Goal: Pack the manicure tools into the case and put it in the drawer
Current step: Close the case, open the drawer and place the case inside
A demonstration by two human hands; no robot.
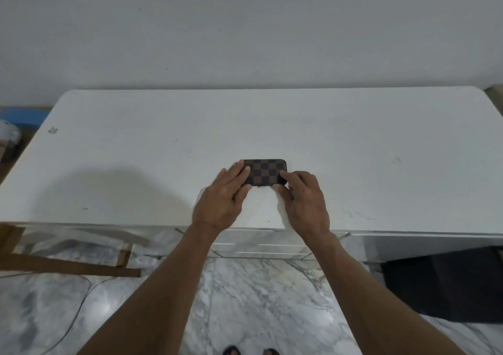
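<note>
Fingers (243, 170) of the left hand (219, 201) lie flat across the left end of the case (268, 172), pressing down on its top, with the thumb curled in against the near edge. The right hand (306, 201) has its forefinger tip on the right end of the case and its thumb tucked under or against the near right corner; its other fingers are bent loosely and hold nothing. So both hands are pinching lightly at the 2 ends of the case, neither wrapped fully round it.

The case, brown and black in a check pattern, lies flat and shut on the white tabletop (367, 142), near the front edge and roughly central. No loose tools show anywhere on the tabletop, so I judge the packing is done and the step in hand is closing or fastening the case. A small dark bit at its near edge may be a clasp or tab, but it is too small to tell.

Next, as I judge it, the case must be lifted and a drawer (260, 247) opened. Drawer fronts show below the front edge, all shut. That calls for 1 hand to free itself and pull while the other carries the case.
</note>
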